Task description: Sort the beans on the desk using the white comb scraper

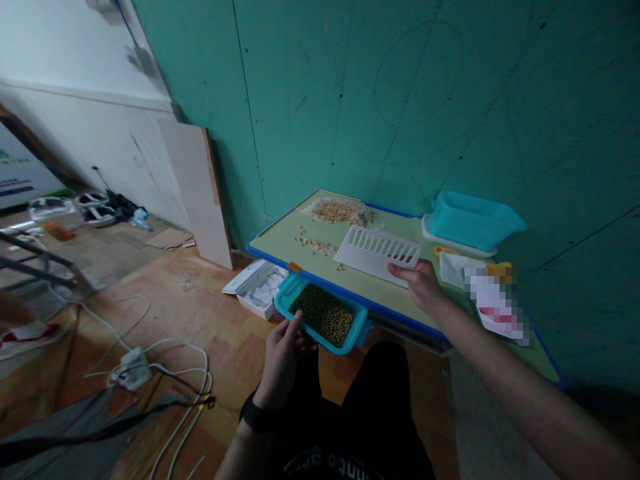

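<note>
My left hand (pixel 284 350) grips the near left side of a blue plastic container (pixel 361 325), held just below the table's front edge. Dark green beans (pixel 315 303) fill its left part and tan beans (pixel 337 325) its right part. With my right hand (pixel 423 285) I hold the right end of a white slotted plastic board (pixel 365 260), low over the table. Loose tan beans (pixel 316 245) lie by the board's left end. Behind them a bigger heap of tan beans (pixel 340 212) rests on or in clear plastic; I cannot tell which.
A blue-edged table (pixel 275 241) stands against the green wall. At its right are a blue tub (pixel 473 219) on a white lid, a white and yellow cloth or glove (pixel 455 267) and a blurred packet (pixel 500 310). An open white box (pixel 257 293) and cables (pixel 205 373) lie below left.
</note>
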`<state>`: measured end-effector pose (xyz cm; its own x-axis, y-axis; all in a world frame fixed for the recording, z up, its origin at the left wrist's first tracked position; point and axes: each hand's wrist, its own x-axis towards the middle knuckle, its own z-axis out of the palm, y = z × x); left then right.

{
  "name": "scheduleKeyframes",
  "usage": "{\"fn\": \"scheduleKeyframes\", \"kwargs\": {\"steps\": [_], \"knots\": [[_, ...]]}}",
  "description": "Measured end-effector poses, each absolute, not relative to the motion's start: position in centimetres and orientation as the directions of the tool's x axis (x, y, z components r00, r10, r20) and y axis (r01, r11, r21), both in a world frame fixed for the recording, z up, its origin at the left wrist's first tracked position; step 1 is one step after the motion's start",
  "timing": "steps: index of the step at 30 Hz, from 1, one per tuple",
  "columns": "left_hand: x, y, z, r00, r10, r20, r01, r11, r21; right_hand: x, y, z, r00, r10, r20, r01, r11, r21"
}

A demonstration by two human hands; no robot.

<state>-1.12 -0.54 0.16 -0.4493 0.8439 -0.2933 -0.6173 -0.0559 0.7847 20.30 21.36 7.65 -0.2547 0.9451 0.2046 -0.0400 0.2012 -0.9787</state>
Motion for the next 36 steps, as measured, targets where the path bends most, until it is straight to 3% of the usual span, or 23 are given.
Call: {"fn": "scheduleKeyframes", "kwargs": {"steps": [17,31,36], "knots": [[-1.4,-0.2,0.7,-0.457,0.837,-0.301,-0.622,-0.059,0.780,20.1,21.0,7.9,-0.292,0.937,0.194,-0.024,0.195,-0.980],[-2.2,1.8,2.3,-0.500,0.811,-0.305,-0.605,-0.076,0.792,20.3,20.2,9.1,-0.485,0.870,0.090,-0.052,0.075,-0.996],[-2.3,2.0,2.3,-0.503,0.805,-0.313,-0.620,-0.084,0.780,19.8,19.9,9.8,-0.378,0.918,0.118,-0.121,0.078,-0.990]]}}
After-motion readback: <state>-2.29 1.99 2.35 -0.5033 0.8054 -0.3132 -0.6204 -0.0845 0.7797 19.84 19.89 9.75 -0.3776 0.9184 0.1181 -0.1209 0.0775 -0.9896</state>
